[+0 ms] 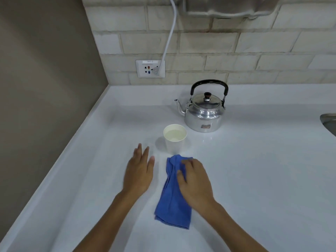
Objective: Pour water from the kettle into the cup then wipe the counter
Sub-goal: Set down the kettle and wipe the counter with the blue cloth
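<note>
The white tabletop [254, 179] is seen running from a corner of tiled wall, and every place here is given from the kettle [205, 113], the one landmark. The kettle is stood upright toward the back with its lid on, its handle raised and its spout turned to the left; it is judged to have been set down after pouring, clear of the stretch to be wiped. Well in front of the kettle, a folded blue cloth [172, 200] is laid lengthwise on the tabletop, its far end just short of the cup. The right hand [195, 180] is pressed flat on the cloth's far half, its fingers [187, 164] spread and curled lightly over the fabric rather than closed around it, a hold suited to pushing the cloth along the surface. The left hand [139, 171] is held open and empty in front of the kettle and further left, just beside the cloth, palm down; whether it touches the tabletop cannot be told. The paper cup [175, 138] is stood just in front of the kettle and slightly left, below the spout's side, with water visible inside, so the pouring step is judged done and the wiping under way.
</note>
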`<action>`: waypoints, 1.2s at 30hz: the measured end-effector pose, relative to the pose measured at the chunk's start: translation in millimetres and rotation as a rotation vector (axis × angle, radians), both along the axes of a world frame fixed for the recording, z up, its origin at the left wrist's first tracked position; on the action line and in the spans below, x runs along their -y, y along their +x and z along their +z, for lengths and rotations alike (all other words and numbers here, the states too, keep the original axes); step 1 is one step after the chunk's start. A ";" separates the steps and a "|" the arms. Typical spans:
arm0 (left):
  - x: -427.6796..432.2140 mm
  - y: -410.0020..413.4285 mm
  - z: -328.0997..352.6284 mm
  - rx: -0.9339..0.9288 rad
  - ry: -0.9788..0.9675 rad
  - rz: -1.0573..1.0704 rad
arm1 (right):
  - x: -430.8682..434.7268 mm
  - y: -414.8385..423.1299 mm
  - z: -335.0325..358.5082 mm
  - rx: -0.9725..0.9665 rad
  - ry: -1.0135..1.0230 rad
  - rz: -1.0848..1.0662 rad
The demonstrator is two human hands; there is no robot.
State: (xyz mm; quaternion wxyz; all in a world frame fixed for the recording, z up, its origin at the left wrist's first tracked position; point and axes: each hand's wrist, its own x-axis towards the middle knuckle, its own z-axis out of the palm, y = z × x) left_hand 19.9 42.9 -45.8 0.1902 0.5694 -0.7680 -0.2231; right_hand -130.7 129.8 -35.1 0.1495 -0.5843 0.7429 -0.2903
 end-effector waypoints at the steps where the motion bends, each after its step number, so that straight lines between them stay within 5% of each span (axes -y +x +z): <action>1: 12.3 6.0 -2.1 0.080 0.026 0.013 | -6.7 18.5 -3.5 -0.042 0.041 0.015; 5: 30.6 8.8 -20.9 0.304 -0.025 0.043 | -18.3 56.0 -1.8 -0.396 0.140 -0.062; 9: 30.5 9.5 -28.9 0.332 -0.081 0.048 | -34.4 34.2 -12.0 -0.501 0.065 0.009; 17: 29.3 6.7 -31.2 0.388 -0.156 0.067 | 5.3 -98.5 -15.1 -0.395 0.082 -0.087; 26: 29.3 9.0 -31.3 0.368 -0.150 0.053 | 11.3 -53.4 -19.3 -0.333 -0.010 0.166; 32: 29.3 5.4 -31.4 0.378 -0.148 0.067 | 29.5 -163.9 -8.4 -0.415 0.081 -0.083; 36: 30.1 4.7 -32.1 0.395 -0.144 0.072 | 58.6 -137.4 -8.1 -0.394 0.081 -0.125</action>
